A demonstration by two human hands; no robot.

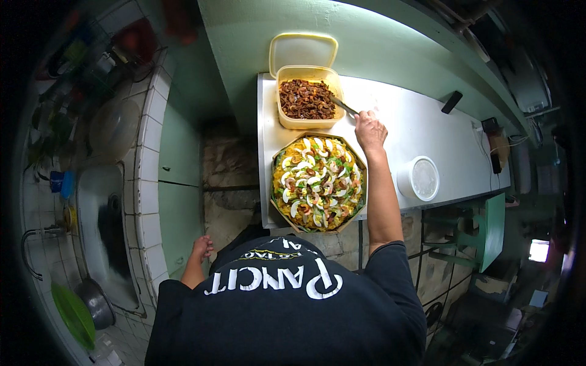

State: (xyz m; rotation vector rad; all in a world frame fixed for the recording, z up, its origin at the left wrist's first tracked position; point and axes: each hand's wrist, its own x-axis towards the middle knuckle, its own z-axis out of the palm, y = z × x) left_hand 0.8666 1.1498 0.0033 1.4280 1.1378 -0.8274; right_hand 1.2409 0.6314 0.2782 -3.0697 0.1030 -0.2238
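Note:
My right hand [370, 130] grips a slim metal utensil [345, 106], whose far end goes into brown, crisp-looking bits [305, 97]; the shape of that end is hidden. The bits fill much of a pale yellow plastic tub [310, 122], and its lid [303, 49] leans upright behind it. Just in front of the tub, an eight-sided tray [276, 208] carries a heaped noodle dish [317, 183] topped with egg slices, shrimp and green bits. Low at my left side hangs my left hand [202, 247], empty, its fingers loosely bent and apart.
Right of the tray, a round white lidded tub [419, 178] stands on the white table [452, 158]. Farther right are a black upright object [452, 102] and cables. A green chair [488, 232] is by the table. Across the left runs a tiled counter with a sink [101, 183].

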